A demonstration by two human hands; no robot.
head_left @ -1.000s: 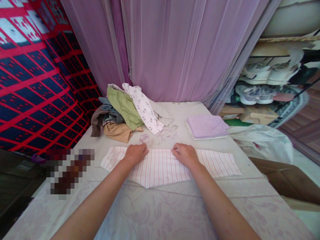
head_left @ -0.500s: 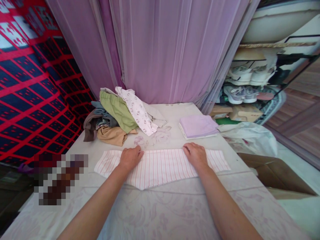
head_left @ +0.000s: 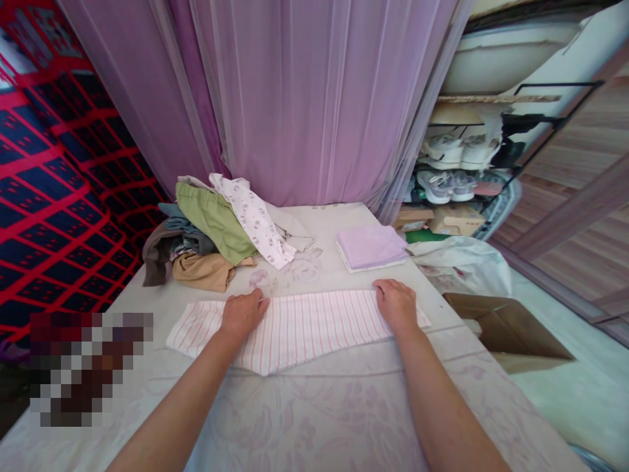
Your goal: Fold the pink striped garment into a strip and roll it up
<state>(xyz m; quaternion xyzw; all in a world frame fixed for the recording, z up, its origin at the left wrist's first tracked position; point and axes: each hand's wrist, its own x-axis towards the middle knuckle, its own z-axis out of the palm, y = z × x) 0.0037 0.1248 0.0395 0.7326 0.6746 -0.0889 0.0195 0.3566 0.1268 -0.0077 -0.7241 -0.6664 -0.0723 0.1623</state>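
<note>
A striped cloth point(head_left: 314, 324) is spread flat across the middle of the frame on a bed point(head_left: 344, 419). The left hand point(head_left: 240, 314) is pressed palm-down on it left of centre, fingers loosely together and gripping nothing; the right hand point(head_left: 397, 305) is laid flat near its right end, likewise holding nothing. A clothes pile point(head_left: 211, 233) is seen at upper left, a folded lilac cloth point(head_left: 371, 246) just beyond the right hand, before a curtain point(head_left: 314, 98).

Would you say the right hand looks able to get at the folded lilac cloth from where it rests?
Probably yes: the right hand lies flat on the striped cloth, and the folded lilac cloth sits just beyond it, with nothing between.
</note>
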